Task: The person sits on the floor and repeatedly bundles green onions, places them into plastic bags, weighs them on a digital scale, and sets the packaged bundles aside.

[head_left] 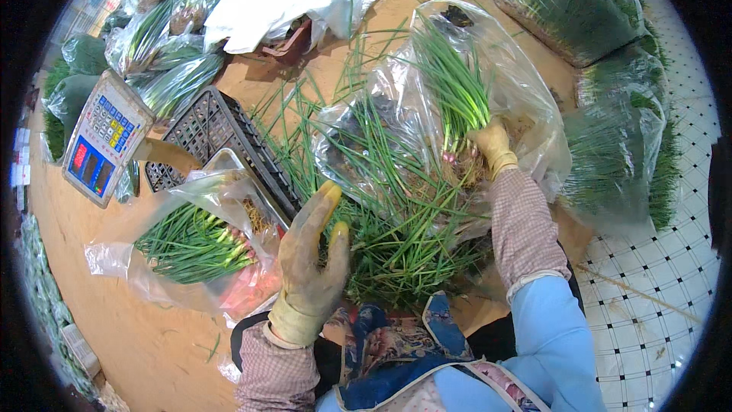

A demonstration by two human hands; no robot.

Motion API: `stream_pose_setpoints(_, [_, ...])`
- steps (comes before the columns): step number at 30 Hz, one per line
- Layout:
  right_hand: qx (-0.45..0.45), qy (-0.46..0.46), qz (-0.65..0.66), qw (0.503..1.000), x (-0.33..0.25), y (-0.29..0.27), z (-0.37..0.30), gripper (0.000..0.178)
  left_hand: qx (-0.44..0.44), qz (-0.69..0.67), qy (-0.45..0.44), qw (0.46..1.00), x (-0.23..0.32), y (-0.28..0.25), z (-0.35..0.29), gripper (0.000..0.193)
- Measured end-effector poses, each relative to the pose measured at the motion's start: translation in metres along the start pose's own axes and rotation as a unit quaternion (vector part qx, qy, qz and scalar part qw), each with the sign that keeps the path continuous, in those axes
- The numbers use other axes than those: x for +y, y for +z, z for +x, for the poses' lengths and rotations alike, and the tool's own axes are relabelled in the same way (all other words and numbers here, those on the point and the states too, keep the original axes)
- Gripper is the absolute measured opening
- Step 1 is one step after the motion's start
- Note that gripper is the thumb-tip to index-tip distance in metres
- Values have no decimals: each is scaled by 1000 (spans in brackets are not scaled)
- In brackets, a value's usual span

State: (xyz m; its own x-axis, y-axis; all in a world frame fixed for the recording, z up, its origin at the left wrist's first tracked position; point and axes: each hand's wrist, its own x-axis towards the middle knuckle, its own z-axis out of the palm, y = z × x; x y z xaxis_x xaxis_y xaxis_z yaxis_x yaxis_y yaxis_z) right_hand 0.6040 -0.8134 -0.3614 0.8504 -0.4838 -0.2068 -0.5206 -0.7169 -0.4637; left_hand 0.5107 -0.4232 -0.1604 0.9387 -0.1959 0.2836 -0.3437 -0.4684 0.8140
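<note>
My right hand (494,146), in a yellowish glove, is closed round the root end of a bunch of green onions (451,80). Their green leaves point away from me, over a large clear plastic bag (534,126). My left hand (314,255), gloved too with yellow fingertips, is raised with its fingers apart and nothing in it. Beneath and between my hands lies a loose heap of green onion leaves (404,248). Left of my left hand, an open clear bag (114,255) holds another bunch of green onions (187,244) with pinkish bulbs.
A digital scale display (107,137) stands at left, beside a black plastic crate (221,133). Bagged greens (164,46) pile up at the far left. White plastic bags (267,0) lie at the back. More packed greens (568,4) stand at right, near the tiled floor (648,290).
</note>
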Motion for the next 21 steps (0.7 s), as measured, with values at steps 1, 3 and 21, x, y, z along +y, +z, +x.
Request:
stream_pose_setpoints(1, [-9,-19,60,998,9,-6,5,34,-10,1,-1,1000,2,1,1,38])
stream_pose_setpoints(3, [-151,73,270,948,-23,-28,-10,37,-15,4,-19,1000,0,0,-4,37])
stream_pose_setpoints(21, [-343,46,592,727,-71,-23,-237,31,-248,-274,-318,873,-14,98,-53,55])
